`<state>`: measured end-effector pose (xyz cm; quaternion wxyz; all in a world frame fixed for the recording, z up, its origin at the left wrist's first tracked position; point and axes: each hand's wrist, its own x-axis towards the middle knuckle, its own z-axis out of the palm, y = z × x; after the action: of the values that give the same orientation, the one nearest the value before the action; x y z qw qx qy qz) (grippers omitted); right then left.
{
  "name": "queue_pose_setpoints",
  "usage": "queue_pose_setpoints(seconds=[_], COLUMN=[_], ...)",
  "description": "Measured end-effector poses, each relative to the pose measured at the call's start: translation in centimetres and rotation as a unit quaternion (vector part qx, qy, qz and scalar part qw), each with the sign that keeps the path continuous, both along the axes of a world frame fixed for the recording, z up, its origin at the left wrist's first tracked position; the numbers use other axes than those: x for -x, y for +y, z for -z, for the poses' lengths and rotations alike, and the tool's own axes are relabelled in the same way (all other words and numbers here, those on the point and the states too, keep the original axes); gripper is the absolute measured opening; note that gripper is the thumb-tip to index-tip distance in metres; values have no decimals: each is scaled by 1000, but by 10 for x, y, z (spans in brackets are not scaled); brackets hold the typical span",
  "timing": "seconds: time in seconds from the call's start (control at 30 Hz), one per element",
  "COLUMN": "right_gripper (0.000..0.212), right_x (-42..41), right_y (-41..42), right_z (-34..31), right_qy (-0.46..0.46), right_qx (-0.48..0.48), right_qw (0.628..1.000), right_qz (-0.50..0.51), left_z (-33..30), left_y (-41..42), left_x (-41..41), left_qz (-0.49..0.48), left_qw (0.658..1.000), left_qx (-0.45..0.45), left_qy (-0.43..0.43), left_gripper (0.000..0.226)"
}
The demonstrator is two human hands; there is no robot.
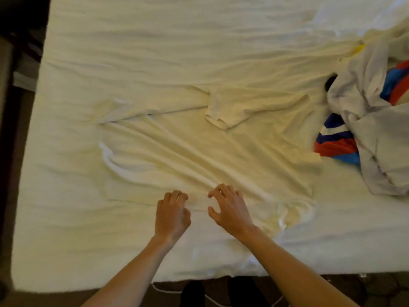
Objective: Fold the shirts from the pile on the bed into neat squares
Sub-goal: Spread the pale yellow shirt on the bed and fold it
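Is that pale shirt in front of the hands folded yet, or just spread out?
Spread out, not folded. The pale shirt lies open and wrinkled on the bed, one sleeve sticking out, both hands at its near edge.
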<state>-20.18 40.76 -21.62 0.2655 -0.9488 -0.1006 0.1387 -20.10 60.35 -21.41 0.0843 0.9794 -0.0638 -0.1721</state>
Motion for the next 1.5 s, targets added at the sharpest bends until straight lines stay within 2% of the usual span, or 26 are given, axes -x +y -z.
queue_pose_setpoints(seconds=[0.17,0.27,0.33,0.4,0.5,0.6,0.67,0.7,0.77,0.8,0.87,0.93,1.0,1.03,1.1,1.17,1.2,1.27,1.33,1.4,1.43,1.47,1.5], right_gripper=[43,32,34,34,13,15,13,15,30,37,42,38,34,33,28,17,13,13,16,13,11,11,11], right_x=[-13,-14,-16,-18,-18,-8,-4,-3,-3,-4,-7,-11,-12,-13,-13,-12,-12,-10,-11,-12,-12,-12,-12], right_y=[68,86,91,90,93,101,107,111,121,128,144,159,172,179,191,201,205,210,212,212,211,210,210], right_z=[20,32,41,46,39,24,23,25,28,28,31,32,32,32,31,27,25,21,19,22,25,26,28], right_qy=[66,52,17,-19,-42,3,62,82,96,96,73,61,59,65,62,56,47,36,54,96,107,116,118], right_qx=[45,69,79,63,16,9,50,73,91,91,80,58,49,46,34,24,14,-16,-16,11,21,27,26], right_qw=[990,991,993,995,998,997,991,985,976,974,977,978,977,976,977,980,983,991,994,990,988,986,986], right_qz=[-118,-104,-90,-79,-51,-71,-110,-134,-173,-182,-184,-190,-199,-202,-200,-192,-179,-129,-92,-99,-109,-114,-115], left_z=[10,17,23,25,19,13,14,14,17,18,17,16,13,12,5,0,-3,-8,-10,-9,-8,-8,-8], left_y=[88,126,147,160,178,194,202,206,211,212,210,212,216,217,219,220,221,220,218,217,218,219,220], left_x=[-12,-22,-31,-40,-42,-15,10,20,29,27,17,2,-12,-16,-20,-21,-22,-20,-17,-16,-16,-18,-21], left_qz=[8,-8,-17,-7,15,40,64,36,-130,-244,-434,-539,-598,-611,-606,-606,-621,-653,-652,-650,-654,-657,-656], left_qw=[994,991,991,992,989,989,994,998,990,968,896,823,760,740,730,714,682,586,479,391,355,336,337], left_qx=[-109,-132,-125,-102,-85,-41,-19,-16,1,19,77,175,253,280,310,347,382,475,576,629,638,639,632], left_qy=[-29,-34,-49,-79,-122,-134,-83,-57,-49,-55,-51,-35,-6,15,51,55,54,72,122,173,197,217,238], left_gripper=[49,53,52,42,24,12,5,7,21,29,43,50,55,50,17,23,21,19,39,54,58,61,61])
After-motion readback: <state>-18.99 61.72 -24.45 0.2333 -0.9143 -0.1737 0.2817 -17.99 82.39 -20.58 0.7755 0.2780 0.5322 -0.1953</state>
